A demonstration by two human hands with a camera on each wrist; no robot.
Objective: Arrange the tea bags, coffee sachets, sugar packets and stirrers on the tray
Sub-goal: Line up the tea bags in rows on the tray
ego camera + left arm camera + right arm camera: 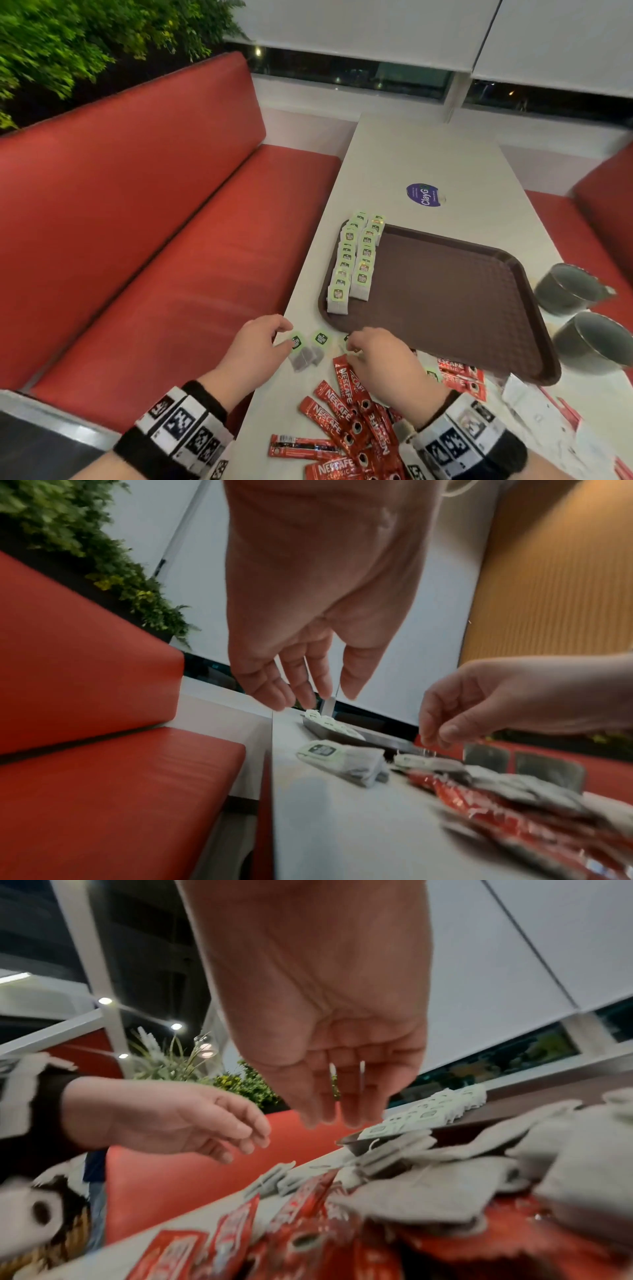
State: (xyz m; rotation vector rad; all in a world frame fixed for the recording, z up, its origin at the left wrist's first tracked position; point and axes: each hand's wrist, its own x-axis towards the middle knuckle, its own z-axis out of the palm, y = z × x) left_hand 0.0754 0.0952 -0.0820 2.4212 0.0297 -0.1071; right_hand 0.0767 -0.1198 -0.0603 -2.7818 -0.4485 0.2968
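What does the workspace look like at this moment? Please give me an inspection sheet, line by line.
Surface: white table with a round purple sticker.
Job's things: brown tray with two rows of tea bags at its left edge; two loose tea bags and red coffee sachets lie off the tray.
Clutter: two dark cups right of the tray; white packaging.
Hands: left hand open, at a loose tea bag; right hand open, holding nothing.
Cables: nothing seen.
Surroundings: red bench, plants, window blinds.
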